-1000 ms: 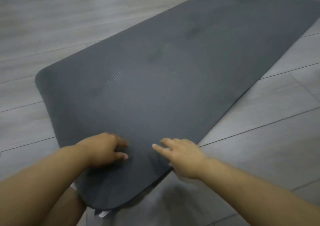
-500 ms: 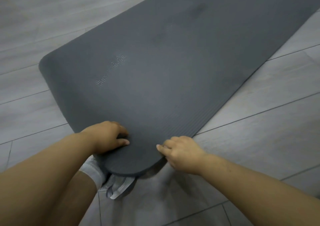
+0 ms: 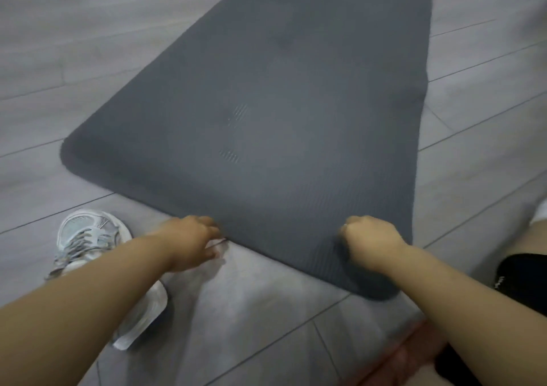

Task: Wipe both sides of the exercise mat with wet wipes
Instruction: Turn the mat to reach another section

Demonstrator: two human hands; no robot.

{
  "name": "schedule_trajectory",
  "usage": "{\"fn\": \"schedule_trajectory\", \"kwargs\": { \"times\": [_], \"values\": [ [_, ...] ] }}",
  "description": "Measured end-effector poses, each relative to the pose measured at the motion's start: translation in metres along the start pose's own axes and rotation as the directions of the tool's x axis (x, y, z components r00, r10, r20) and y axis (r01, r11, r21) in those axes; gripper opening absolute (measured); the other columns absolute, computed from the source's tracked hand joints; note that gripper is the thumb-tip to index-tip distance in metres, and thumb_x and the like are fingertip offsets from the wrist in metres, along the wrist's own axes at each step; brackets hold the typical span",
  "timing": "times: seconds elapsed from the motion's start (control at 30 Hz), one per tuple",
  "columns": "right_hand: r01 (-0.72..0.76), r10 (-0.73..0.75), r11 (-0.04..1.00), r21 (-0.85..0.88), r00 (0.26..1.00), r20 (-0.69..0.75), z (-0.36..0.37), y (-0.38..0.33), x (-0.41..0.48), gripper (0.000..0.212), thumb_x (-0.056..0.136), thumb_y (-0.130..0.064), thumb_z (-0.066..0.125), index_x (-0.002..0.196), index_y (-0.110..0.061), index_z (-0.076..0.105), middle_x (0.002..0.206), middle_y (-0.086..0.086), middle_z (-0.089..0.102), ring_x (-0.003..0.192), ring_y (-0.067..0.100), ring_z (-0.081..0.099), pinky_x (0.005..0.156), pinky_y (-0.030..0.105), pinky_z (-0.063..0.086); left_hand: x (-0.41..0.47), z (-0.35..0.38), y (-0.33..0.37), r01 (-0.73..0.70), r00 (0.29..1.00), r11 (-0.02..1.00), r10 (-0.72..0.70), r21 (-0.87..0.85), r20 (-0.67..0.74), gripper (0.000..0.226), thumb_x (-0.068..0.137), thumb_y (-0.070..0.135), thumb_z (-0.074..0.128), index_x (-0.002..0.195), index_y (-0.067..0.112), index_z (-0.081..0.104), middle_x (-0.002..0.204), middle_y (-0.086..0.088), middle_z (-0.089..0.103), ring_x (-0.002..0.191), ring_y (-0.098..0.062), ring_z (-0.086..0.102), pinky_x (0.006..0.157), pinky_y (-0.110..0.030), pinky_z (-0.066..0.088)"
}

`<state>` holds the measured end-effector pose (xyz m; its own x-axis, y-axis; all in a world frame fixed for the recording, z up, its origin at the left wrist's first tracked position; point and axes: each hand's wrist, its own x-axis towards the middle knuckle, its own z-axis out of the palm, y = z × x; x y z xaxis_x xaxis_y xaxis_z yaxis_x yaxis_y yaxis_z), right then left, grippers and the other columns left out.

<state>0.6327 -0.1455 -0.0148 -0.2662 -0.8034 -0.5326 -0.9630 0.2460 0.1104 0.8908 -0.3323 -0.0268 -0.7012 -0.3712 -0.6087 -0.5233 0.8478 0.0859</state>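
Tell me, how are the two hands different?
The left hand lies mostly over the floor and grips the mat at its near edge; the right hand sits on top of the mat by its corner. The left thumb shows; the right hand is balled up, its grip hidden. Both touch the mat's near end.

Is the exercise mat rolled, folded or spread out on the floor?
Spread out. The exercise mat lies flat on the floor, with no roll or fold visible; its far end is out of view.
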Motion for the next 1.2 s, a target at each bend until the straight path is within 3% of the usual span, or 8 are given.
{"fn": "schedule_trajectory", "kwargs": {
  "times": [0.27, 0.47, 0.7, 0.8, 0.87, 1.0, 1.13, 1.2],
  "values": [
    [0.063, -0.027, 0.980, 0.190, 0.983, -0.183, 0.009, -0.060, 0.039, 0.060, 0.091, -0.047, 0.050, 0.142, -0.021, 0.031, 0.133, 0.006, 0.038, 0.118, 0.028, 0.043, 0.090, 0.038, 0.043, 0.018, -0.004, -0.027, 0.160, 0.986, 0.982, -0.155, 0.098, -0.060, 0.058, 0.093, 0.048, 0.046, 0.145, 0.035, 0.024, 0.154, 0.005, 0.016, 0.139, -0.023, 0.024, 0.110, -0.039, 0.031],
    [0.069, -0.038, 0.963, 0.260, 0.992, -0.123, 0.028, -0.067, 0.065, 0.088, 0.086, -0.061, 0.046, 0.147, -0.033, -0.010, 0.153, 0.016, -0.006, 0.138, 0.030, 0.022, 0.106, 0.041, 0.031, 0.049, -0.009, -0.066, 0.261, 0.965, 0.939, -0.260, 0.222, -0.034, 0.082, 0.090, 0.060, 0.042, 0.146, 0.039, -0.015, 0.155, -0.008, -0.020, 0.142, -0.039, -0.005, 0.115, -0.048, 0.016],
    [0.049, -0.011, 0.989, 0.141, 0.967, -0.256, 0.039, -0.069, 0.073, 0.099, 0.048, -0.032, 0.079, 0.139, -0.029, 0.039, 0.131, 0.034, 0.045, 0.084, 0.029, 0.063, 0.059, 0.034, 0.051, 0.067, -0.004, -0.100, 0.158, 0.987, 0.904, -0.142, 0.397, -0.071, 0.083, 0.093, 0.049, 0.032, 0.123, 0.042, -0.045, 0.154, -0.003, -0.027, 0.142, -0.039, -0.003, 0.113, -0.051, 0.017],
    [-0.011, 0.028, 0.994, 0.104, 0.986, -0.163, 0.029, -0.063, 0.080, 0.100, 0.079, -0.017, 0.059, 0.145, -0.041, -0.012, 0.151, 0.029, -0.004, 0.116, 0.030, 0.039, 0.089, 0.035, 0.039, 0.071, -0.008, -0.104, 0.199, 0.980, 0.931, -0.181, 0.307, -0.087, 0.079, 0.098, 0.021, 0.028, 0.120, 0.052, -0.042, 0.154, 0.006, -0.027, 0.143, -0.038, 0.000, 0.114, -0.049, 0.019],
    [-0.050, 0.058, 0.997, 0.056, 0.986, -0.153, 0.022, -0.056, 0.083, 0.098, 0.085, -0.011, 0.050, 0.140, -0.043, -0.024, 0.152, 0.024, -0.013, 0.113, 0.027, 0.035, 0.088, 0.032, 0.036, 0.074, -0.010, -0.105, 0.211, 0.977, 0.945, -0.192, 0.250, -0.097, 0.077, 0.097, 0.014, 0.026, 0.126, 0.055, -0.032, 0.155, 0.010, -0.020, 0.143, -0.035, 0.006, 0.113, -0.047, 0.021],
    [-0.064, 0.071, 0.997, 0.039, 0.979, -0.191, 0.025, -0.060, 0.084, 0.099, 0.082, -0.007, 0.054, 0.143, -0.044, -0.015, 0.151, 0.031, -0.004, 0.102, 0.027, 0.040, 0.081, 0.033, 0.039, 0.062, 0.000, -0.104, 0.235, 0.971, 0.951, -0.222, 0.200, -0.087, 0.078, 0.094, 0.007, 0.025, 0.136, 0.054, -0.021, 0.156, 0.012, -0.014, 0.142, -0.034, 0.012, 0.112, -0.046, 0.025],
    [-0.012, 0.010, 1.000, -0.004, 0.961, -0.276, 0.034, -0.062, 0.086, 0.108, 0.038, -0.004, 0.083, 0.134, -0.038, 0.046, 0.128, 0.034, 0.049, 0.067, 0.030, 0.049, 0.052, 0.037, 0.043, 0.036, 0.004, -0.103, 0.261, 0.965, 0.952, -0.263, 0.162, -0.014, 0.079, 0.092, 0.004, 0.024, 0.139, 0.054, -0.015, 0.156, 0.015, -0.012, 0.142, -0.032, 0.015, 0.112, -0.042, 0.028],
    [0.052, -0.067, 0.997, -0.063, 0.965, -0.255, 0.024, -0.060, 0.082, 0.101, 0.059, -0.013, 0.079, 0.141, -0.045, 0.030, 0.139, 0.033, 0.036, 0.082, 0.031, 0.049, 0.065, 0.040, 0.044, 0.026, 0.001, -0.095, 0.276, 0.959, 0.950, -0.281, 0.146, 0.020, 0.079, 0.092, 0.002, 0.024, 0.141, 0.054, -0.010, 0.157, 0.014, -0.009, 0.142, -0.032, 0.018, 0.112, -0.038, 0.029]
  ]
}}
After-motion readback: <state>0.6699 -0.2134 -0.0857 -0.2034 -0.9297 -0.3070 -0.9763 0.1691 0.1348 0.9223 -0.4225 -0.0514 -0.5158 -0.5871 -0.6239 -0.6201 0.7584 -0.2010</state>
